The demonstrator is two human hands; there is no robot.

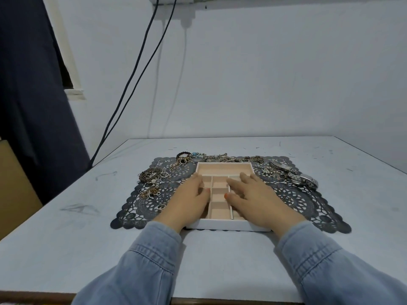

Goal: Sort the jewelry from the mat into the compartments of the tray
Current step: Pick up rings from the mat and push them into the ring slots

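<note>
Left hand (191,199): flat on the tray's left side, fingers straight, holding nothing.
Right hand (253,197): spread over the right half, also empty.
Tray (220,224): mid-mat (297,201); visible compartments bare, others hidden under the hands.
Jewelry (150,175): all on the mat, with rings (166,179) at the left edge, chains (233,159) along the far edge, watches (295,176) at the far-right corner.
Handling: chains likely limp and tangle-prone, so lift one end; rings tiny, pinch the band; watches heavier, take the case.
</note>
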